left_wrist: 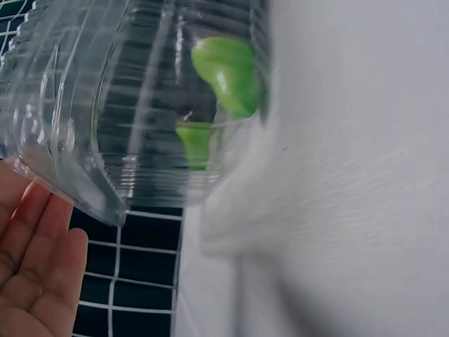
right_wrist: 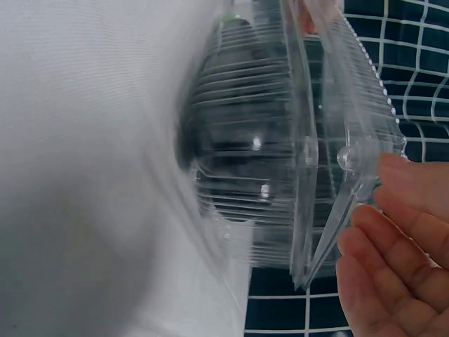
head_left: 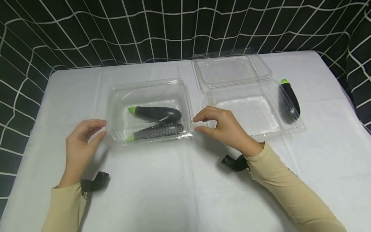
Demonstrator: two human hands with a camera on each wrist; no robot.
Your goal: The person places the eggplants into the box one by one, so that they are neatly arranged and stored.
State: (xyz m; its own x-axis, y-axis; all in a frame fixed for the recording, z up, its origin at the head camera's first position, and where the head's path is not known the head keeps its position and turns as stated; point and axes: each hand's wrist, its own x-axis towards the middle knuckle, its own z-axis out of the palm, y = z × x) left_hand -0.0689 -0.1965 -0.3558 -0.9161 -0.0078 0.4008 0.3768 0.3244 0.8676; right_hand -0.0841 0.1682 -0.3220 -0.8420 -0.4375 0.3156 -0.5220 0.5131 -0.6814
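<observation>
I judge the step in hand to be closing the transparent lid point(right_wrist: 370, 98) of a clear, ribbed plastic clamshell box point(head_left: 118, 100) on the white-clothed tabletop point(head_left: 162, 183); two near-black, green-capped eggplants point(head_left: 157, 114) lie inside. My left grip point(head_left: 79, 145) and right grip point(head_left: 226, 129) stand at opposite sides, fingers parted, neither clasping anything. A wedge-shaped gap remains under the lid; the next move likely calls for pressing the rims together. Ribbing obscures the front eggplant point(head_left: 159, 130); left fingertip contact is indeterminate.

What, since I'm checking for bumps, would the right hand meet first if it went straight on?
The left box, at its right edge. The right hand looks very close there; whether it touches is unclear.
</observation>
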